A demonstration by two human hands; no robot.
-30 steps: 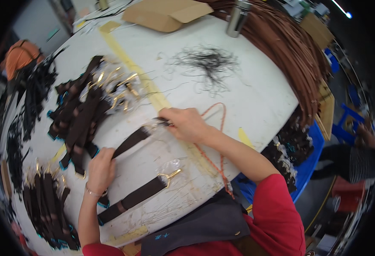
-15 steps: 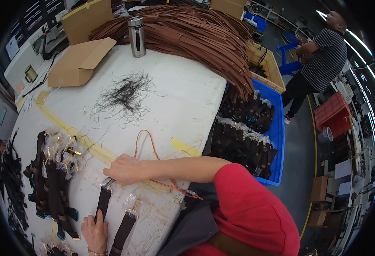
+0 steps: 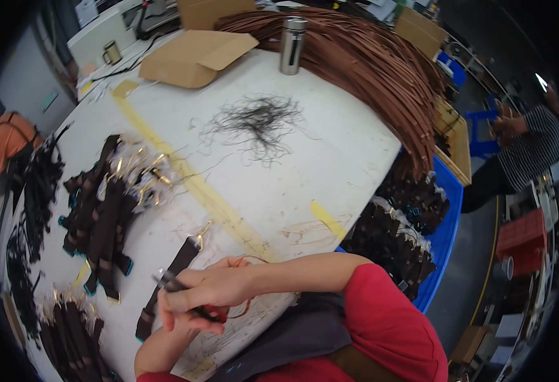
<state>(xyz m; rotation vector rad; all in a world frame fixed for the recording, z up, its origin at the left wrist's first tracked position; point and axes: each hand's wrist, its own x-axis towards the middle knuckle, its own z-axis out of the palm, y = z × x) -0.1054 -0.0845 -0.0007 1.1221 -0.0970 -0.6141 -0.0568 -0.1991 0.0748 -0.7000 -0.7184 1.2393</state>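
Observation:
My right hand (image 3: 219,286) is closed around a dark pointed tool (image 3: 172,282), blurred, that looks like small scissors; a red part shows under the palm. My left hand (image 3: 181,323) lies below and against my right hand, its fingers partly hidden and smeared by motion. Beneath the hands a dark brown webbing strap (image 3: 182,256) rests on the table, a gold hook (image 3: 200,235) at its far end. An orange cord (image 3: 244,307) loops beside my right wrist.
Bundled dark straps with gold hooks (image 3: 104,235) and another bundle (image 3: 72,337) lie at left. Loose black threads (image 3: 257,121), a steel flask (image 3: 292,48), flattened cardboard (image 3: 196,57) and brown strips (image 3: 362,70) sit farther back. A blue crate (image 3: 448,235) stands right; a person (image 3: 521,146) is beyond.
The view has swung left. My left hand has come off the strap and up against my right hand, which has left the strap's hook end. One strap shows in front where two lay.

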